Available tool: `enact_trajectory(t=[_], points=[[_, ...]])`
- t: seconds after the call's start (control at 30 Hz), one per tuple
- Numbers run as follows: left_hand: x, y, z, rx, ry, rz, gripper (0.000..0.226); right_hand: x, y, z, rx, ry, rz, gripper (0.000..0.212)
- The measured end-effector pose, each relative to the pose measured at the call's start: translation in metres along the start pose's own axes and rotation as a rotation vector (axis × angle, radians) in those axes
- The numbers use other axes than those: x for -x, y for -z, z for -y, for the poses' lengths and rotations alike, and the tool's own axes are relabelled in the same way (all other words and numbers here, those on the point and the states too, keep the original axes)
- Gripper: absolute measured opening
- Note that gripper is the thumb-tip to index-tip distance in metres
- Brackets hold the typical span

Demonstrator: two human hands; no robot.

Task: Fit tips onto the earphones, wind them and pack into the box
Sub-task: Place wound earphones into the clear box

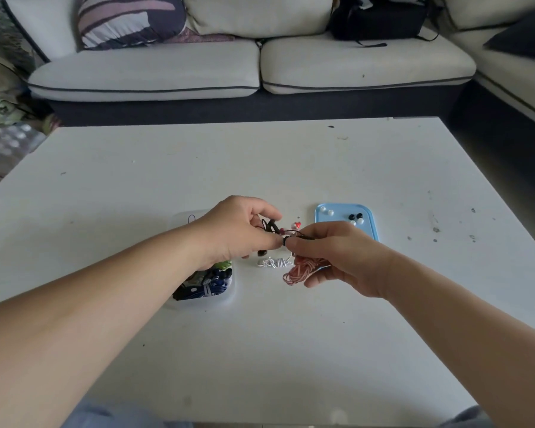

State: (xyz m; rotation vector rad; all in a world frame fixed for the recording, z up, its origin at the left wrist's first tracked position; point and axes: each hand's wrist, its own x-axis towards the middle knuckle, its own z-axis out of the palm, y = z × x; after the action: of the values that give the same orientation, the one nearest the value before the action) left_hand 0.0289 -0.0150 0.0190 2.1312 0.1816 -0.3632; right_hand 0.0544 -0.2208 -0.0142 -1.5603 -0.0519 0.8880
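Left hand (240, 231) pinched a small black tip (285, 241), right hand (337, 257) gripped coiled pink earphones (300, 271), above white worktop (260, 350), blue tray (369, 225) beside

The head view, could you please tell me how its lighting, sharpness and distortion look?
Head view: soft, even daylight, faint shadows on the white table; wide-angle bending at the sofa and table edges; the earphones between left hand and right hand are small and slightly soft.

Both forearms are bare, no sleeves, watch or rings on the left hand (240, 230) or right hand (337, 254).
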Motion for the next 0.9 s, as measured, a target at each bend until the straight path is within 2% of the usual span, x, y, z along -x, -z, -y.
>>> enact_trajectory(t=[0.1, 0.23, 0.33, 0.53, 0.73, 0.8, 0.87, 0.9], points=[[-0.001, 0.002, 0.000, -0.067, -0.036, 0.033, 0.043, 0.001, 0.002, 0.000, -0.030, -0.005, 0.010, 0.030], [0.001, 0.010, 0.000, -0.216, -0.058, -0.010, 0.023, 0.002, 0.004, 0.000, 0.022, -0.063, -0.003, 0.033], [0.005, 0.016, -0.001, -0.200, -0.014, -0.039, 0.032, -0.001, 0.004, -0.008, 0.183, -0.102, -0.058, 0.036], [0.014, 0.023, -0.008, 0.224, 0.089, 0.005, 0.041, -0.006, -0.011, -0.010, 0.452, -0.056, -0.174, 0.021], [0.018, 0.018, -0.021, 0.435, 0.124, 0.087, 0.041, 0.000, -0.016, -0.006, 0.684, 0.011, -0.200, 0.021], [0.019, 0.017, -0.023, 0.505, 0.138, 0.133, 0.040, 0.001, -0.017, -0.001, 0.695, 0.057, -0.230, 0.026], [0.019, 0.015, -0.025, 0.542, 0.145, 0.182, 0.039, 0.006, -0.017, 0.005, 0.580, 0.123, -0.239, 0.039], [0.020, 0.013, -0.027, 0.557, 0.149, 0.205, 0.039, 0.009, -0.017, 0.008, 0.494, 0.161, -0.192, 0.045]])
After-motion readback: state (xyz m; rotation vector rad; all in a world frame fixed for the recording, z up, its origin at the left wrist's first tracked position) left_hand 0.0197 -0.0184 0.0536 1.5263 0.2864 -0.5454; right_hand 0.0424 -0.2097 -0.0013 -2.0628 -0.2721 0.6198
